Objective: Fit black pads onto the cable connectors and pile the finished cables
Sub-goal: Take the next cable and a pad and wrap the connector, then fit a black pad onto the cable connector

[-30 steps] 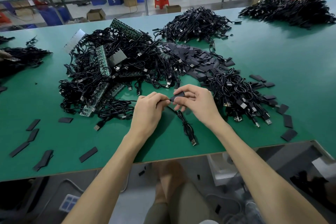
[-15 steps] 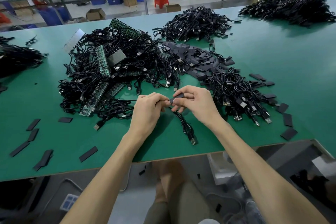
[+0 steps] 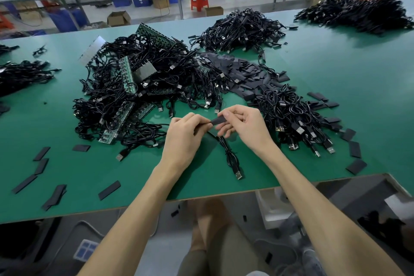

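My left hand (image 3: 186, 134) grips one end of a black cable (image 3: 228, 152) just above the green table (image 3: 67, 163). My right hand (image 3: 243, 126) pinches a black pad (image 3: 219, 120) at that same cable end, fingertips of both hands nearly meeting. The connector itself is hidden by my fingers. The cable's bundled length trails toward me and ends in a metal USB plug (image 3: 239, 174) lying on the table.
A big tangle of cables and green circuit strips (image 3: 134, 87) lies behind my left hand. A heap of black pads (image 3: 242, 71) and a cable pile (image 3: 298, 123) sit right. More cable piles (image 3: 239, 29) lie farther back. Loose pads (image 3: 40, 166) dot the left front.
Both hands stay at the same spot. My right hand's fingers have shifted slightly on the pad, which now shows more between the two hands.
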Demonstrator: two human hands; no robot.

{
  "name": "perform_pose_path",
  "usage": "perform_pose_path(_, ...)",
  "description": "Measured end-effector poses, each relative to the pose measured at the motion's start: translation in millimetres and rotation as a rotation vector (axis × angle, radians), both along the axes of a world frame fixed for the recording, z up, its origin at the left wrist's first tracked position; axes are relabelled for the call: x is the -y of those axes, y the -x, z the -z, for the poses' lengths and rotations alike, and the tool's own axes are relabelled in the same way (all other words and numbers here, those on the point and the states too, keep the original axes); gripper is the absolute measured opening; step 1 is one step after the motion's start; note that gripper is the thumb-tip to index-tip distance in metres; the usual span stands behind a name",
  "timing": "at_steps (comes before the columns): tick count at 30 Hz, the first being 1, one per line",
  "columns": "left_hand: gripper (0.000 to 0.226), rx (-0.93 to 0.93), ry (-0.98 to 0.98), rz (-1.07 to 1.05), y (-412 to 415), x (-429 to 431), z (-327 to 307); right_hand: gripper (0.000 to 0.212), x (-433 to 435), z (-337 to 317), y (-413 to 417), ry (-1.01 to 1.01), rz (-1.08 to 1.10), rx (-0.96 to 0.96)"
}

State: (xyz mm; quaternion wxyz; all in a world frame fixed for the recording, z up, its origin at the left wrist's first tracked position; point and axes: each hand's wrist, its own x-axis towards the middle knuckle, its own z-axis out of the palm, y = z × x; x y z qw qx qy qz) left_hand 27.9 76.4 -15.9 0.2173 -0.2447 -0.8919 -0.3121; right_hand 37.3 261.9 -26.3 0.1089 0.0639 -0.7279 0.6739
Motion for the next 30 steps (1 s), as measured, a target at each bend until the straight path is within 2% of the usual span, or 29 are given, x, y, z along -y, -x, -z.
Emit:
perform_pose_path(4,0.017,0.017,0.012,0.027,0.0,0.3,-0.1,0.017,-2.3,-1.5,0.1,0.071,0.074,-0.014)
perform_pose_path(9,0.029,0.148,0.037,0.096,0.5,4.5,0.5,0.018,-5.1,-3.8,-0.9,0.165,0.177,-0.054)
perform_pose_path(12,0.022,0.149,0.043,0.066,-0.7,5.9,-0.5,0.023,-5.8,-4.0,-1.4,0.187,0.171,-0.05)
perform_pose_path(14,0.016,0.148,-0.075,0.012,-3.1,4.7,-10.8,0.029,-4.2,-4.5,-1.0,0.172,0.146,-0.025)
perform_pose_path(15,0.012,0.194,-0.178,-0.011,-2.6,3.2,-19.1,0.031,-3.4,-4.4,-0.7,0.157,0.141,-0.011)
perform_pose_path(17,0.017,0.4,-0.424,0.011,3.1,-1.8,-40.1,0.03,-2.5,-4.1,-0.5,0.109,0.138,0.013)
perform_pose_path(19,0.024,0.626,-0.561,0.084,10.0,-12.3,-61.8,0.025,-1.3,-3.9,-0.5,0.029,0.12,0.029)
perform_pose_path(23,0.037,0.909,-0.649,0.231,16.8,-55.8,-93.7,0.008,4.3,-5.6,-1.6,-0.122,0.073,0.065)
perform_pose_path(27,0.03,1.097,-0.851,0.347,16.7,-110.7,-112.6,0.018,3.7,-10.0,-0.9,-0.198,0.123,0.115)
perform_pose_path(30,0.026,1.104,-0.743,0.436,13.7,-133.7,-110.1,0.037,1.2,-10.8,-2.0,-0.267,0.153,0.171)
